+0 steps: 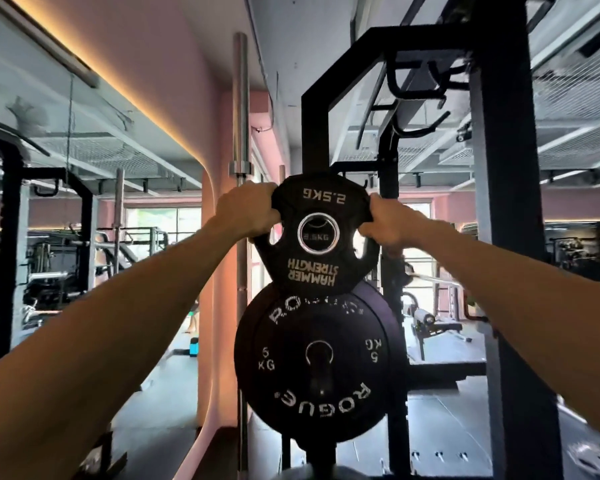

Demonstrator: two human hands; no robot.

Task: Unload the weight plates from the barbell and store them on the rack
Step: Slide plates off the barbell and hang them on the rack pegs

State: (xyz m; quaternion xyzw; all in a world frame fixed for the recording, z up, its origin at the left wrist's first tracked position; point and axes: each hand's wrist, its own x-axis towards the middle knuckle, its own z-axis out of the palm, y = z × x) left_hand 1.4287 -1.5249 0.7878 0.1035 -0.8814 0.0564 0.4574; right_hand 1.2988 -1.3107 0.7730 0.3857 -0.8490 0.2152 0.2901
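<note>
A small black 2.5 kg Hammer Strength plate is held upside down at chest height in front of the black rack upright. My left hand grips its upper left edge and my right hand grips its upper right edge. Through its steel-ringed centre hole another 2.5 kg plate shows behind. Right below hangs a black 5 kg Rogue plate on a rack peg; the small plate's lower edge overlaps its top.
A steel barbell stands upright just left of the plates, by a pink wall. A thick black rack post rises at the right. Benches and other racks lie beyond, with a mirror at the left.
</note>
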